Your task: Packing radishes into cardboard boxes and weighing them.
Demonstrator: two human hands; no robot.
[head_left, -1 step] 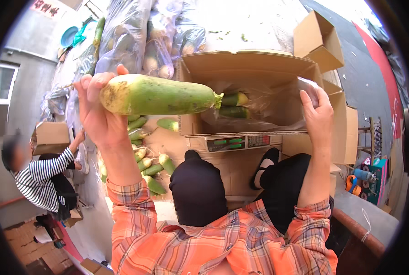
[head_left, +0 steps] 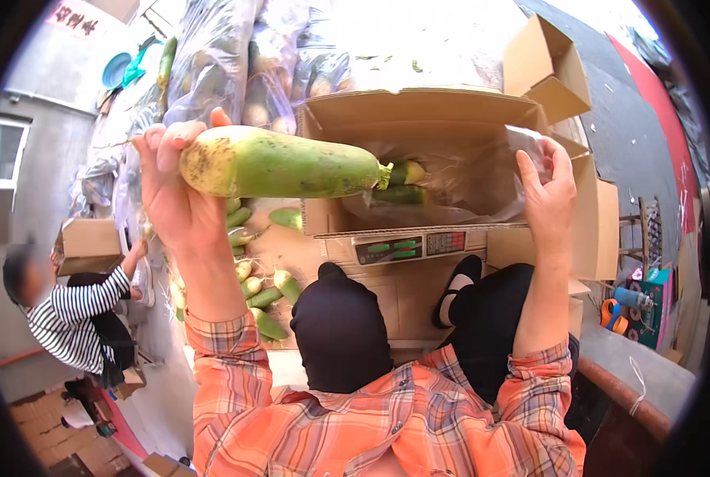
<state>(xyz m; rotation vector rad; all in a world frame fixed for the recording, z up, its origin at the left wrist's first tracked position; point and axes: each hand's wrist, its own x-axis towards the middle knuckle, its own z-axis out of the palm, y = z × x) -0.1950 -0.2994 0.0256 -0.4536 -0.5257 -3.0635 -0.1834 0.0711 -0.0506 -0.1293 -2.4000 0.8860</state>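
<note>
Hidden: the radish's (head_left: 279, 164) pale root end is partly covered by the left hand (head_left: 172, 199); two more radishes (head_left: 403, 183) in the box (head_left: 419, 119) are blurred behind the plastic liner (head_left: 466, 187)
Left hand: fingers curled tight around the radish's root end, holding it up over the box's left edge
Right hand (head_left: 547, 195): fingers closed, pinching the liner at the box's right edge
Radish axis: lies level, left to right; cut stalk end points right, into the box
Below box: a scale (head_left: 409, 248); loose radishes (head_left: 259, 294) lie by the box's lower left corner
Far left: a person in a striped top (head_left: 73, 318)
</note>
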